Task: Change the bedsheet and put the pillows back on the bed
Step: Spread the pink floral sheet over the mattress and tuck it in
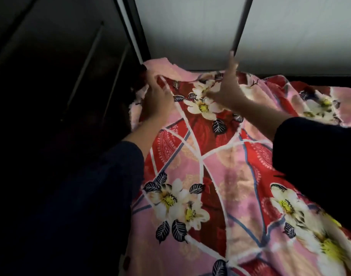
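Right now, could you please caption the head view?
The left hand grips the red floral bedsheet; the right hand is open beside it.

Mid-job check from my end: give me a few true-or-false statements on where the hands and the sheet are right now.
1. The left hand grips the sheet at its far corner. True.
2. The right hand is curled into a fist. False: its fingers are stretched straight.
3. The sheet is plain white. False: it is pink and red with white flowers.
4. A pillow lies on the sheet. False: no pillow is in view.
5. Both arms wear dark sleeves. True.
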